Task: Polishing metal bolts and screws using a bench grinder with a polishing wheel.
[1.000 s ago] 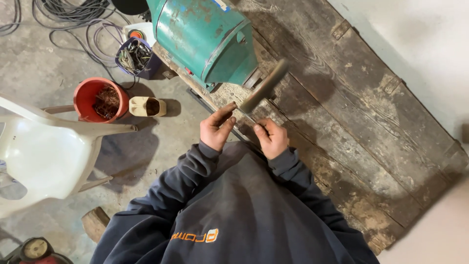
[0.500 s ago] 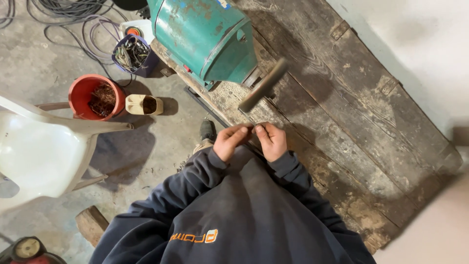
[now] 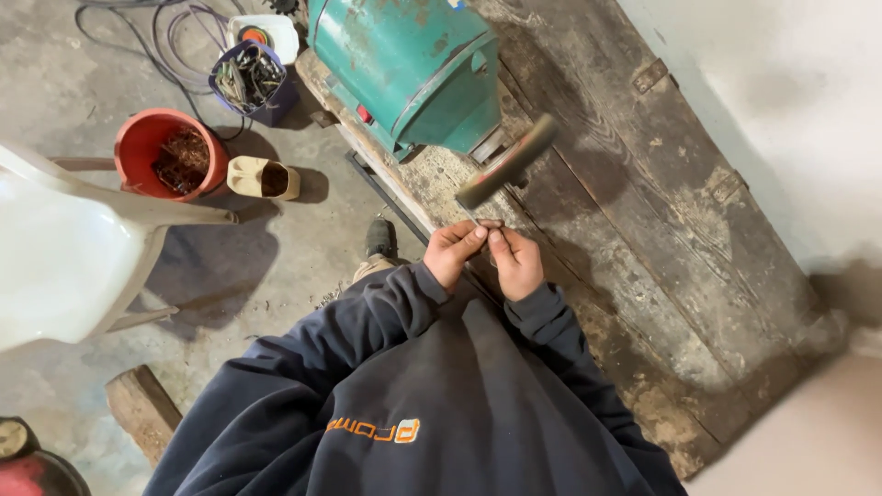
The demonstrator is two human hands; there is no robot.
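Both the left hand [image 3: 454, 253] and right hand [image 3: 514, 264] pinch a thin metal piece [image 3: 480, 220] just below the grinding wheel [image 3: 508, 160], poised, it seems, for a steady feed against its edge.

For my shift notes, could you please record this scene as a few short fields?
left hand: pinches a small thin metal piece just below the grinding wheel
right hand: pinches the same piece
machine: teal bench grinder on a worn wooden bench
floor: red bucket, white plastic chair
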